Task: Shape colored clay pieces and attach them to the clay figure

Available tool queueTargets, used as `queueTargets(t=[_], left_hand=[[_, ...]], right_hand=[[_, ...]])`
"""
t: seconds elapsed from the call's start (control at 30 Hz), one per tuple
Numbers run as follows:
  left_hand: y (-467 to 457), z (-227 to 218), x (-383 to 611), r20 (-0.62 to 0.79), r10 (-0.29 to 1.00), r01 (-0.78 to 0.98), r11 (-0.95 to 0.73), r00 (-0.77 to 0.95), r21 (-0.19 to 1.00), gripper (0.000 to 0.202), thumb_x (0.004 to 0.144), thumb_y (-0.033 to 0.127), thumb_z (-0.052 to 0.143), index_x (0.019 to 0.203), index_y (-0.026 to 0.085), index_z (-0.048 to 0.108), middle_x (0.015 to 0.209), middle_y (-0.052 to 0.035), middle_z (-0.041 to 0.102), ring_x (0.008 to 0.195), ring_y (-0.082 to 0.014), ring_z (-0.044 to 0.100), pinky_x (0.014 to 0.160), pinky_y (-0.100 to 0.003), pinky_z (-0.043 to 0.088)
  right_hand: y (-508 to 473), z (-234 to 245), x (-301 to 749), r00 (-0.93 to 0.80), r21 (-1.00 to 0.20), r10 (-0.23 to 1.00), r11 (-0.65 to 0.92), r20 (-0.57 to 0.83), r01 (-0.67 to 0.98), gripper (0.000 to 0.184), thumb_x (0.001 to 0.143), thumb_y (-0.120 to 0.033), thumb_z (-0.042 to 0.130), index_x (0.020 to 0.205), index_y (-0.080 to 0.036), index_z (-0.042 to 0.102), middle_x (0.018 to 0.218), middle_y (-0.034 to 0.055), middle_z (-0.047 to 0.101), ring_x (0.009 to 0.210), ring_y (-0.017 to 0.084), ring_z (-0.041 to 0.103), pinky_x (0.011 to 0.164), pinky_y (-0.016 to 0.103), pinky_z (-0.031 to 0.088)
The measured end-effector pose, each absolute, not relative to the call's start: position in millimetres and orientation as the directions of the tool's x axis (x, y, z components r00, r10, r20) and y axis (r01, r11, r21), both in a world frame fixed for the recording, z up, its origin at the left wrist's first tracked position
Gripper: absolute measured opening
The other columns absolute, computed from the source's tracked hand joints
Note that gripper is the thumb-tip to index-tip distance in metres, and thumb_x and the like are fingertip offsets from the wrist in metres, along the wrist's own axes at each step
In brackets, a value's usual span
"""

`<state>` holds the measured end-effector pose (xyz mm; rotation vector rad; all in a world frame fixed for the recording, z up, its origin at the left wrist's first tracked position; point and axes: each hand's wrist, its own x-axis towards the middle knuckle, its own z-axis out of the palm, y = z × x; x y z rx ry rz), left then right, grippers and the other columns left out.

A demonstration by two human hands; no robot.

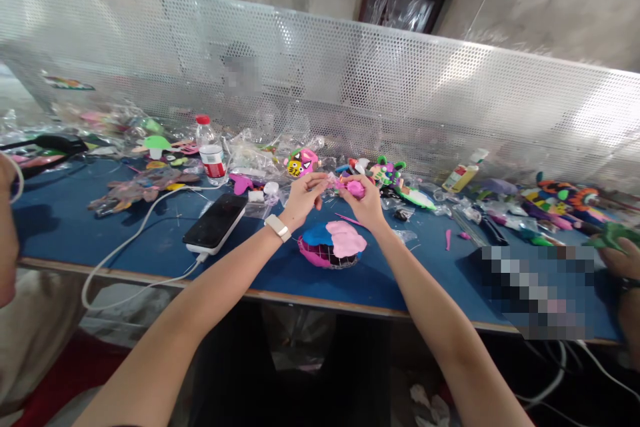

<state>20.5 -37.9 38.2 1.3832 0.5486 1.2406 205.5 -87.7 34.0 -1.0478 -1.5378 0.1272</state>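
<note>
Both my hands are raised over the blue table (75, 227), fingers pinched together on a small lump of pink clay (354, 188). My left hand (304, 197), with a white band on its wrist, grips the clay's left side. My right hand (365, 203) cups the lump from the right. Just below them on the table lies a wire-mesh dome (331, 247) partly covered with blue and pink clay.
A phone on a white power bank (216, 223) with a white cable lies left of my hands. A water bottle (211, 153), clay figures and plastic bags crowd the back along the perforated metal screen (350, 87). Other people's arms show at both edges.
</note>
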Motion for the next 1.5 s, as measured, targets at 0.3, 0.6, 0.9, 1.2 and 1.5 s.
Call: queueTargets(t=[0.3,0.6,0.9,1.2,1.5], left_hand=[[-43,42,17,0.229,0.863,-0.255,-0.122,0.45,0.959,0.047,0.075,0.058,0.085,0.077,0.018,0.061,0.064,0.0026,0.059,0.053,-0.0114,0.061,0.045,-0.022,0.041],[-43,41,18,0.272,0.863,-0.332,-0.13,0.426,0.934,0.052,0.076,0.06,0.084,0.07,0.02,0.051,0.055,0.0049,0.055,0.05,-0.0106,0.059,0.045,-0.021,0.039],[-41,40,17,0.297,0.818,-0.32,-0.147,0.492,0.936,0.056,0.08,0.066,0.078,0.077,0.021,0.045,0.071,0.0037,0.064,0.044,-0.0099,0.062,0.041,-0.021,0.04],[-36,36,16,0.312,0.862,-0.27,-0.215,0.4,0.938,0.05,0.088,0.065,0.071,0.084,0.021,0.047,0.08,0.0031,0.063,0.045,-0.007,0.059,0.039,-0.021,0.039],[-49,42,21,0.346,0.775,-0.369,-0.158,0.529,0.916,0.053,0.087,0.067,0.071,0.085,0.021,0.046,0.076,0.0082,0.05,0.035,-0.0015,0.044,0.03,-0.02,0.032]], right_hand=[[-95,38,204,-0.038,-0.469,0.608,0.649,0.793,0.599,0.011,0.095,-0.035,0.069,0.101,-0.027,0.071,0.101,0.0052,0.075,0.097,0.026,0.069,0.094,0.045,0.054],[-89,34,209,-0.049,-0.488,0.622,0.659,0.782,0.573,0.01,0.095,-0.035,0.068,0.1,-0.026,0.07,0.099,0.0052,0.075,0.095,0.026,0.069,0.094,0.045,0.054],[-89,34,210,-0.099,-0.465,0.628,0.663,0.772,0.587,0.01,0.096,-0.036,0.067,0.1,-0.027,0.07,0.1,0.0058,0.075,0.1,0.027,0.069,0.098,0.048,0.054],[-99,39,208,0.035,-0.505,0.598,0.642,0.801,0.577,0.021,0.093,-0.034,0.068,0.112,-0.026,0.065,0.106,0.0074,0.072,0.1,0.028,0.069,0.096,0.047,0.054],[-112,48,193,-0.17,-0.295,0.515,0.696,0.84,0.654,0.034,0.109,-0.044,0.042,0.136,-0.033,0.059,0.14,0.0102,0.062,0.136,0.032,0.056,0.117,0.06,0.043]])
